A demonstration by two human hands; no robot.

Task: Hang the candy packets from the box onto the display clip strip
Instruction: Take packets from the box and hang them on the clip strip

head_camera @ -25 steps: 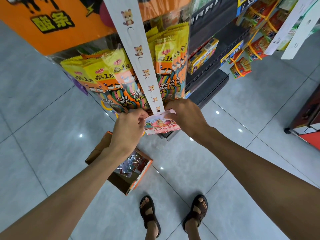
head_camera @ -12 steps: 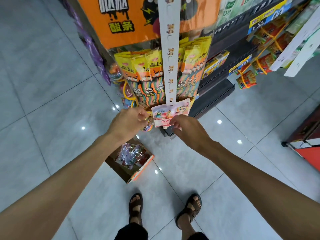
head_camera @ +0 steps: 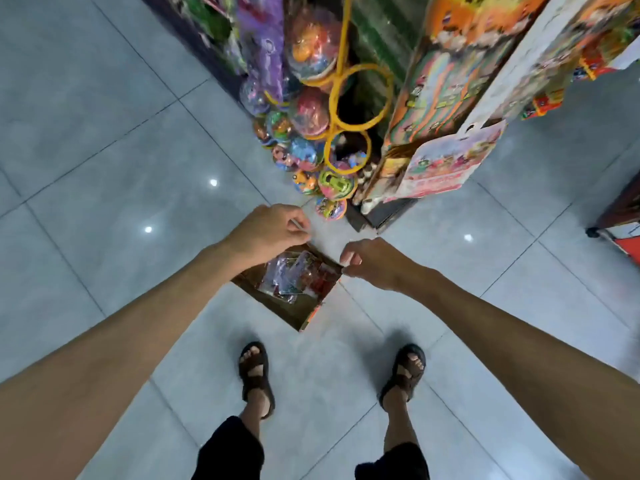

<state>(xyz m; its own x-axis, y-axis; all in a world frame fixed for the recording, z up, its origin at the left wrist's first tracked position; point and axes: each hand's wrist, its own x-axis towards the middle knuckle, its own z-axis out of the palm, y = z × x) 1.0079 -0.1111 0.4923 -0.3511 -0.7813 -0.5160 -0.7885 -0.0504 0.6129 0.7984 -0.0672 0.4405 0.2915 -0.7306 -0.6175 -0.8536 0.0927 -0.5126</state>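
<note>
With both hands over the box (head_camera: 294,299) on the floor, our left hand (head_camera: 266,233) pinches something thin and pale; our right hand (head_camera: 372,263) is curled, apparently empty. One candy packet (head_camera: 446,164) hangs on the clip strip (head_camera: 512,74) up-right of the box, more packets (head_camera: 294,275) inside. Reaching blind, we could snag the box's raised flap or crumple foil, though open floor surrounds it except the toy rack (head_camera: 311,133) beyond.

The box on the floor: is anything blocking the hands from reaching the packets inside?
Nothing visible does. The box lies open at the top, with the packets exposed. The left hand and right hand hover just above its far edge, nothing between them and the packets.
</note>
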